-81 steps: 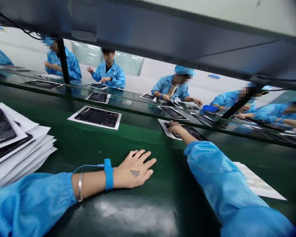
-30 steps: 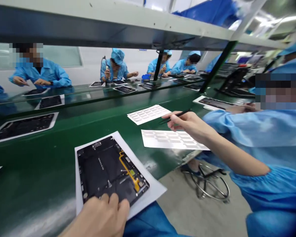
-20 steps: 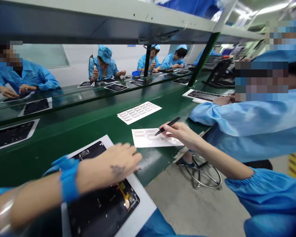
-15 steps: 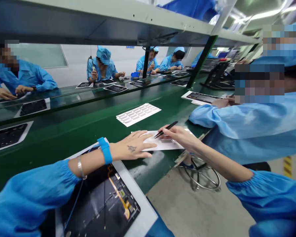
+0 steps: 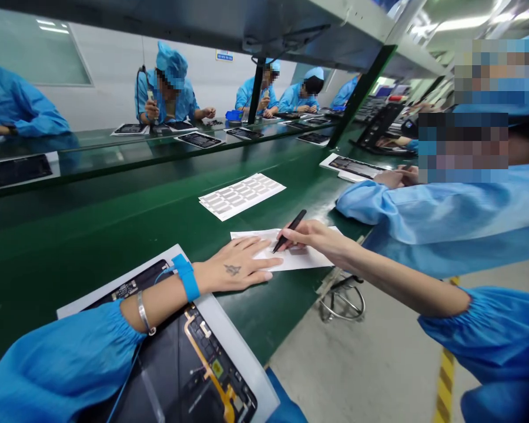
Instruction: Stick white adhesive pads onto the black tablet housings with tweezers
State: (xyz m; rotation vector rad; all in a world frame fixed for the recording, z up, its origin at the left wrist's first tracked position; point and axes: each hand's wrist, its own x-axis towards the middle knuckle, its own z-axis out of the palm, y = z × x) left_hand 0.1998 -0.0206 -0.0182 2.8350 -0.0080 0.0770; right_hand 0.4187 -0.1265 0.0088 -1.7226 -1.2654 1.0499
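My left hand (image 5: 242, 264) lies flat with fingers stretched over the left part of a white sticker sheet (image 5: 311, 258). A blue wrist strap (image 5: 186, 277) is around that wrist. In my right hand (image 5: 311, 235), black tweezers (image 5: 292, 228) are pinched, with their tips down at the sheet close to my left fingertips. Whether the tips hold a sticker is too small to tell. Below my left forearm an opened tablet (image 5: 180, 364), its dark inside and orange flex cable showing, rests on a white board (image 5: 247, 346).
Another sheet with rows of grey labels (image 5: 242, 195) lies on the green bench (image 5: 127, 217) beyond my hands. At right a co-worker's sleeve (image 5: 379, 205) rests on the bench edge. Several opened tablets (image 5: 198, 140) line the far side, and a shelf (image 5: 203, 29) spans overhead.
The tweezers have become steeper, and their tips have moved slightly down and left on the sheet. My left hand stays flat. The view has shifted a little.
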